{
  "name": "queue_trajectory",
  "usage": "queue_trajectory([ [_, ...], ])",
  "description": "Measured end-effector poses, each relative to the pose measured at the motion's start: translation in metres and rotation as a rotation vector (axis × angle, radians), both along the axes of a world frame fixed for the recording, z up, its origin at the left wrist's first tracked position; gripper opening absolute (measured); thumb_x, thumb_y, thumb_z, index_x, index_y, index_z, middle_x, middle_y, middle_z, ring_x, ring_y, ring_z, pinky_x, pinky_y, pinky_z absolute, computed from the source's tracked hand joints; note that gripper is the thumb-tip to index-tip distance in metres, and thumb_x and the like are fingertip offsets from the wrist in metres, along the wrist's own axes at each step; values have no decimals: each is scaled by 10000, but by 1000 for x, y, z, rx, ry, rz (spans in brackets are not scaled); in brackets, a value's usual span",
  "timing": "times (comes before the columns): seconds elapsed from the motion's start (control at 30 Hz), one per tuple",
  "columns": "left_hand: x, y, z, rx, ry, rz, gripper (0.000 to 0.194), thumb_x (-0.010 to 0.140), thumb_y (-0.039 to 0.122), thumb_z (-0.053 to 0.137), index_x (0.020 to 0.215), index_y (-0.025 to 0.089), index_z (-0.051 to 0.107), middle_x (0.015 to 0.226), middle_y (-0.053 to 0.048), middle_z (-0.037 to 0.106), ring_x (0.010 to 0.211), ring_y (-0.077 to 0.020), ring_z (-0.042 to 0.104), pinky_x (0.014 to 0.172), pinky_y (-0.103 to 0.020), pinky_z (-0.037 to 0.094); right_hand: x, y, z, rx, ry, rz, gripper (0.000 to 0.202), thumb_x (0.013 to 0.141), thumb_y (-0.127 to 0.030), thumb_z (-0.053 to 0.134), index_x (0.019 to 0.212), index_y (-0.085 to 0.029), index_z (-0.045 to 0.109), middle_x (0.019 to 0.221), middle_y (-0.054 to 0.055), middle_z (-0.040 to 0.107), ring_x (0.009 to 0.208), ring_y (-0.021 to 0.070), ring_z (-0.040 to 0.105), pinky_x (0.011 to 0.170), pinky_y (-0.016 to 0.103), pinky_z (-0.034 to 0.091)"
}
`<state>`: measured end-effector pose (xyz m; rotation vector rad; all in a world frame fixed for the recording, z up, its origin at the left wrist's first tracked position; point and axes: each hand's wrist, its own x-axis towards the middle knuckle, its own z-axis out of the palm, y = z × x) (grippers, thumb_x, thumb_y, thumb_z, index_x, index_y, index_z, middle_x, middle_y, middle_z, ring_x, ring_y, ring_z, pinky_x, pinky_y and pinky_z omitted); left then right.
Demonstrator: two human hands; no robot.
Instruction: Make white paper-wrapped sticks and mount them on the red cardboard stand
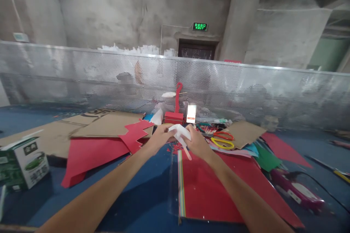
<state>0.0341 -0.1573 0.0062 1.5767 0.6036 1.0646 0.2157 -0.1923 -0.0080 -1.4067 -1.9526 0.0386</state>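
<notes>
Both hands meet at the middle of the blue table [153, 193], well out in front of the person, and between them they hold a small piece of white paper [179, 131]. The left hand [158, 139] pinches its left edge with the fingertips, and the right hand [197, 142] closes on its right side; a thin pale strip [187, 153] sticks down from under the right hand, though whether it is part of the paper or a separate stick is too small to tell. The paper is lifted just above the table, over a scatter of tiny red scraps [175, 147]. It looks creased or bent into a shape, so the folding or trimming seems to be partly done, but the form is not clear enough to judge how much is left. Directly below the hands lies a pack of coloured sheets [203, 189] with a red one on top, apparently untouched. To the left are a red sheet [90, 156] with a jagged, zigzag cut edge and flat pieces of cardboard [106, 125]. Just beyond the right hand lie scissors [222, 139] with yellow and red handles, not in use now. A green and white box [23, 162] stands at the far left, and a pink glue gun [296, 189] lies at the right.
</notes>
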Motion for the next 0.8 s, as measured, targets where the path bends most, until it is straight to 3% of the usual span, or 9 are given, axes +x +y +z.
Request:
queue_trajectory([
  [0.1, 1, -2, 1, 0, -5, -56, 360, 767, 403, 727, 1021, 149, 704, 988, -70, 714, 854, -208, 681, 855, -368, 538, 3, 1, 0, -11, -47, -24, 193, 971, -343, 475, 1098, -199, 492, 965, 80, 675, 874, 228, 632, 685, 266, 330],
  [0.2, 4, -3, 0, 50, 23, -51, 387, 757, 285, 704, 1121, 157, 676, 959, -62, 720, 855, -208, 683, 846, -362, 535, 5, 1, 2, -11, -82, -63, 304, 940, -443, 534, 1108, -192, 506, 982, 101, 683, 901, 250, 645, 684, 271, 334],
  [0.27, 5, -3, -1, 129, 68, -47, 479, 737, 208, 688, 1211, 169, 636, 973, -65, 723, 876, -216, 683, 827, -355, 535, 5, 1, 3, -25, -94, -75, 418, 862, -494, 637, 1117, -192, 503, 982, 102, 685, 884, 260, 650, 657, 267, 331],
  [0.37, 3, 0, -2, 314, 145, -44, 486, 771, 183, 653, 1255, 190, 612, 1087, -82, 710, 964, -222, 676, 884, -360, 518, 7, 2, 4, -55, -107, -81, 425, 795, -403, 722, 1096, -188, 513, 939, 96, 689, 837, 254, 649, 626, 261, 323],
  [0.47, -2, 3, -1, 443, 207, 10, 367, 827, 194, 604, 1192, 201, 649, 1124, -82, 700, 994, -212, 672, 915, -351, 504, 9, 1, 4, -72, -85, 0, 260, 847, -291, 655, 1061, -195, 542, 917, 83, 693, 807, 225, 640, 631, 257, 338],
  [0.6, -10, 11, -2, 431, 211, -13, 274, 822, 231, 644, 1091, 201, 685, 1045, -80, 711, 897, -193, 677, 815, -328, 531, 13, -4, 5, -118, -94, 173, 166, 894, -261, 573, 1047, -200, 557, 908, 63, 691, 781, 203, 624, 634, 257, 361],
  [0.8, -19, 17, -9, 353, 287, -136, 254, 791, 267, 688, 1039, 225, 725, 905, -51, 706, 717, -150, 631, 667, -271, 512, 16, -12, 10, -235, -134, 309, 288, 950, -413, 514, 1132, -192, 547, 977, 86, 693, 854, 226, 633, 694, 293, 424],
])
